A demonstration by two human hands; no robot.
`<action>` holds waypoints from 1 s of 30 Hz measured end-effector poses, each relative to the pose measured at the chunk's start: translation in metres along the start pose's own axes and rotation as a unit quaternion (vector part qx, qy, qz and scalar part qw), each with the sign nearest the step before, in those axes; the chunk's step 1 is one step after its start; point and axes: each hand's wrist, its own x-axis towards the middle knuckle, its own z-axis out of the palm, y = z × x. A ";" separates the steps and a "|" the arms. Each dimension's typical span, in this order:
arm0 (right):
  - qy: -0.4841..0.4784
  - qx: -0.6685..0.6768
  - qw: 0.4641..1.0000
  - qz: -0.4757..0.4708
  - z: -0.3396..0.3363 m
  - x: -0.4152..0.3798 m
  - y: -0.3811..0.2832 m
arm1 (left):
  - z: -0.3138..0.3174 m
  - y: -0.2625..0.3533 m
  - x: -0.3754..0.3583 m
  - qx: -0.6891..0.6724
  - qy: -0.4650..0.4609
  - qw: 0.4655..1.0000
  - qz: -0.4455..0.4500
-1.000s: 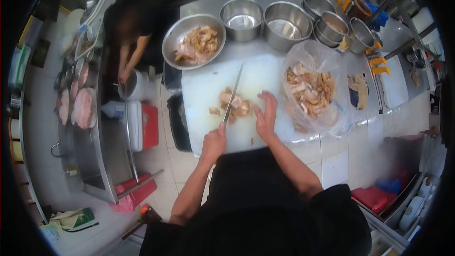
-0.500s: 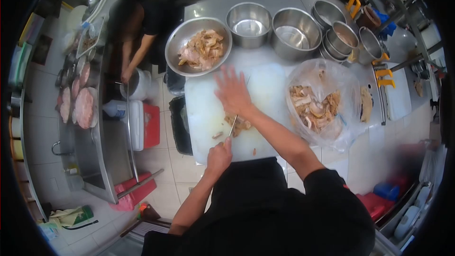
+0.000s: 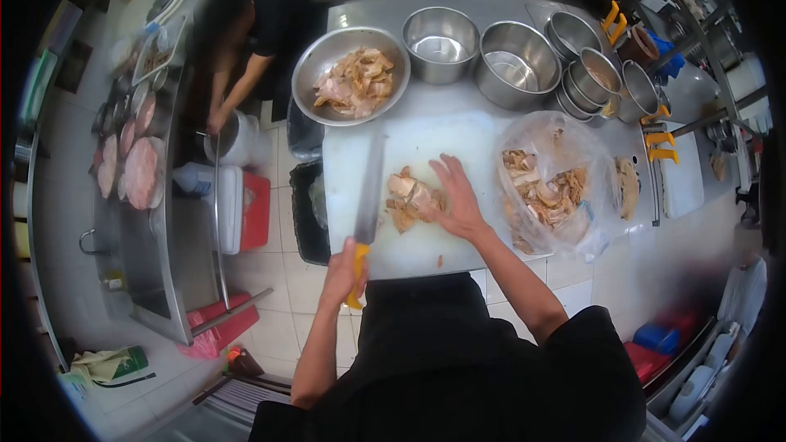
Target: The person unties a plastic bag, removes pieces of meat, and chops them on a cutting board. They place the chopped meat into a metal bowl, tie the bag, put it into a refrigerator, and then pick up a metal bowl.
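Note:
A knife (image 3: 371,196) with a yellow handle is in my left hand (image 3: 341,276), its broad blade pointing away from me over the left part of the white cutting board (image 3: 458,135). To the right of the blade lies a small pile of cut meat pieces (image 3: 411,199). My right hand (image 3: 458,200) is open, fingers spread, at the right edge of that pile. Beyond the board a steel bowl (image 3: 304,74) holds more meat pieces. A clear plastic bag (image 3: 602,164) with meat pieces lies right of the board.
Steel pots (image 3: 442,65) stand along the table's far side, with more stacked at the right. Large pieces of meat (image 3: 143,172) lie on the left counter. A co-worker's arms (image 3: 237,94) are at the upper left; another person stands across the table.
The knife has swung left, away from the meat, and its blade now shows broadside. My right hand has moved right and toward me, uncovering the pile.

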 end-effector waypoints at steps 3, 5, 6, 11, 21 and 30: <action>-0.030 -0.092 0.994 -0.047 0.012 0.000 -0.015 | -0.033 -0.046 -0.030 -0.032 -0.019 0.999 -0.039; -0.035 -0.109 0.992 -0.049 0.029 0.006 -0.027 | -0.041 -0.074 -0.043 -0.076 -0.019 0.992 -0.101; -0.037 -0.128 0.990 -0.050 0.038 0.008 -0.033 | -0.041 -0.089 -0.047 -0.117 -0.021 0.980 -0.161; 0.051 -0.114 0.989 -0.077 0.085 0.010 -0.049 | -0.006 -0.097 -0.042 -0.193 -0.061 0.972 -0.122; 0.228 -0.021 0.973 -0.034 0.118 0.023 -0.046 | 0.020 -0.056 -0.028 -0.213 -0.158 0.952 -0.155; 0.349 -0.007 0.929 -0.122 0.070 0.155 -0.080 | 0.001 0.056 -0.010 -0.175 -0.108 0.978 -0.030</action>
